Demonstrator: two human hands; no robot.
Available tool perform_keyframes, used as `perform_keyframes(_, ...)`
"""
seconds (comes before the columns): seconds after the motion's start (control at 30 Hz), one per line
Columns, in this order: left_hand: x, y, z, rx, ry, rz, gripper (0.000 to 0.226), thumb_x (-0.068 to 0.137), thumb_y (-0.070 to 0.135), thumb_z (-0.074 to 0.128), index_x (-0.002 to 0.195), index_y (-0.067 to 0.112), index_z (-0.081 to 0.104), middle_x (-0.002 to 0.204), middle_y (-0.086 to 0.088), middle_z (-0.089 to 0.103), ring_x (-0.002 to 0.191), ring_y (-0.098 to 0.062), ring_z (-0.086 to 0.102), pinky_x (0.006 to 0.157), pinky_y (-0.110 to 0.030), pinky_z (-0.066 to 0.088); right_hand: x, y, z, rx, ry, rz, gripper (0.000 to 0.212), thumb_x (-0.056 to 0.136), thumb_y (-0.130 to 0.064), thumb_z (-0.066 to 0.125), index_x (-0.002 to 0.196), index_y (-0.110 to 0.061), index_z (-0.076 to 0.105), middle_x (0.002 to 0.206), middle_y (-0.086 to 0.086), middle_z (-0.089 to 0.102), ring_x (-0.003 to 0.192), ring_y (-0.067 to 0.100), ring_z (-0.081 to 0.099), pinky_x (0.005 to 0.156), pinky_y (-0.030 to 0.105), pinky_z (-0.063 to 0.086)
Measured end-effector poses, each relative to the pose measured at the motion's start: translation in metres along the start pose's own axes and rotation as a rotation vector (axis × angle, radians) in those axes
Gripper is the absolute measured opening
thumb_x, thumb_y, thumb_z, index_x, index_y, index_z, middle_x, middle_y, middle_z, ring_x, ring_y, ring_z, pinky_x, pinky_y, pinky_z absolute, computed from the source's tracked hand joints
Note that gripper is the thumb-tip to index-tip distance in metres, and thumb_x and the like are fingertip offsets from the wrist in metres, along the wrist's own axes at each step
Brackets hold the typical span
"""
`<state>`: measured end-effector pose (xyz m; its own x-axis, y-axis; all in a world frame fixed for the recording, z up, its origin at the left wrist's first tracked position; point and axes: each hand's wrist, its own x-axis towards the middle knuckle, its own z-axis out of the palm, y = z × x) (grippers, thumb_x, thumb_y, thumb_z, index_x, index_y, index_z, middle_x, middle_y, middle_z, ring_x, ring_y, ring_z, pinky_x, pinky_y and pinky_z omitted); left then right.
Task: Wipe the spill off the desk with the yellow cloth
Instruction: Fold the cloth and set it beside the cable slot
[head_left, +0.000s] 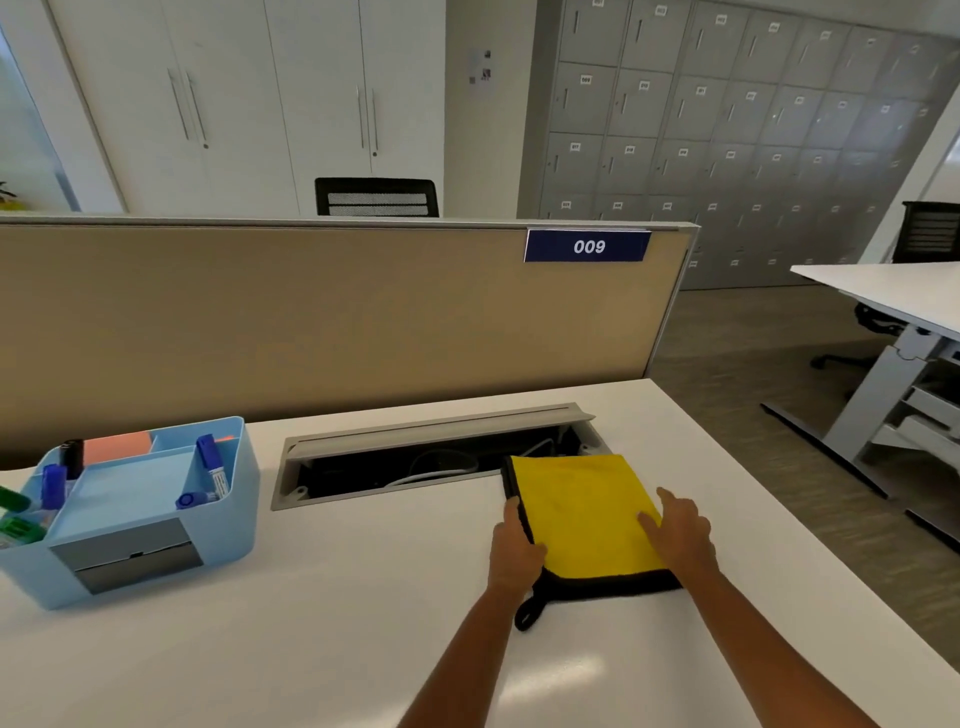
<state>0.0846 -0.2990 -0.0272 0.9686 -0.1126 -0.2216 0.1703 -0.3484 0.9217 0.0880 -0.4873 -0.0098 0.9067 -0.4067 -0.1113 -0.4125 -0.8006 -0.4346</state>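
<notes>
We press both spread hands, left and right, on the cloth beside the cable tray; no spill shows, so finding it likely comes next.

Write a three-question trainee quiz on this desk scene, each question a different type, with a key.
1. True or false: the folded yellow cloth with black trim lies to the left of the pale blue plastic organiser.
2. Multiple choice: where does the left hand rest? A) on the cloth's left edge B) inside the organiser C) on the blue 009 sign
3. Fill in: the cloth's far edge overlaps the open cable ____ set into the white desk.

Key:
1. False; the cloth lies to its right.
2. A; the right hand lies flat on the cloth's right side.
3. Tray.
</notes>
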Motion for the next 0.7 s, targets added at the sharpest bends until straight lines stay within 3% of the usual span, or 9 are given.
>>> perform_keyframes(0.13, -0.012, -0.015, 0.011, 0.171, 0.025, 0.059, 0.046, 0.090, -0.003, 0.044, 0.133, 0.008, 0.034, 0.097, -0.002, 0.039, 0.114, -0.030, 0.049, 0.093, -0.023, 0.039, -0.012, 0.013, 0.028, -0.166, -0.145, -0.070, 0.054, 0.097, -0.039, 0.035, 0.146, -0.025, 0.016, 0.155, 0.011, 0.015, 0.141, 0.034, 0.018, 0.111, 0.053, 0.027)
perform_keyframes(0.2, -0.016, -0.018, 0.012, 0.184, 0.018, 0.076, 0.045, 0.091, -0.001, 0.044, 0.134, 0.008, 0.033, 0.100, -0.002, 0.032, 0.115, -0.028, 0.049, 0.089, -0.015, 0.035, -0.020, 0.017, 0.039, -0.232, -0.094, -0.072, 0.050, 0.099, -0.039, 0.028, 0.146, -0.030, 0.014, 0.157, 0.008, 0.009, 0.144, 0.032, 0.008, 0.112, 0.056, 0.023)
perform_keyframes(0.3, -0.025, -0.021, 0.010, 0.167, -0.011, 0.076, 0.050, 0.091, 0.001, 0.047, 0.137, 0.007, 0.028, 0.119, -0.012, 0.041, 0.119, -0.027, 0.045, 0.091, -0.011, 0.030, -0.034, 0.014, 0.049, -0.352, 0.018, -0.116, 0.048, 0.099, -0.037, 0.026, 0.146, -0.031, 0.014, 0.158, 0.006, 0.011, 0.145, 0.028, 0.007, 0.111, 0.059, 0.023)
perform_keyframes(0.37, -0.029, -0.023, 0.006, 0.128, -0.038, 0.066, 0.052, 0.090, 0.002, 0.049, 0.138, 0.007, 0.028, 0.127, -0.019, 0.043, 0.116, -0.027, 0.046, 0.093, -0.016, 0.038, -0.041, 0.008, 0.054, -0.368, 0.036, -0.138, 0.048, 0.099, -0.037, 0.026, 0.146, -0.031, 0.014, 0.158, 0.004, 0.011, 0.145, 0.026, 0.007, 0.111, 0.060, 0.020)
perform_keyframes(0.47, -0.037, -0.023, 0.000, -0.006, -0.108, 0.043, 0.052, 0.087, -0.003, 0.051, 0.134, -0.001, 0.031, 0.118, -0.010, 0.053, 0.101, -0.016, 0.047, 0.076, -0.010, 0.044, -0.045, 0.006, 0.064, -0.411, 0.011, -0.146, 0.053, 0.099, -0.039, 0.025, 0.147, -0.028, 0.005, 0.158, 0.004, 0.007, 0.146, 0.023, 0.006, 0.115, 0.057, 0.013)
perform_keyframes(0.6, -0.051, -0.026, -0.007, -0.093, -0.205, -0.049, 0.065, 0.088, 0.003, 0.052, 0.141, 0.002, 0.014, 0.137, -0.016, 0.045, 0.123, -0.029, 0.047, 0.101, -0.036, 0.040, -0.054, 0.001, 0.073, -0.435, 0.017, -0.159, 0.052, 0.099, -0.039, 0.024, 0.146, -0.030, 0.006, 0.158, 0.004, 0.009, 0.146, 0.024, 0.005, 0.114, 0.058, 0.015)
perform_keyframes(0.7, -0.064, -0.031, -0.014, -0.014, -0.199, -0.023, 0.059, 0.091, 0.013, 0.051, 0.140, 0.004, 0.020, 0.148, -0.015, 0.031, 0.134, -0.027, 0.035, 0.110, -0.035, 0.033, -0.073, -0.016, 0.075, -0.406, 0.043, -0.183, 0.048, 0.100, -0.038, 0.018, 0.145, -0.024, 0.021, 0.155, 0.014, 0.022, 0.144, 0.031, 0.019, 0.109, 0.063, 0.022)
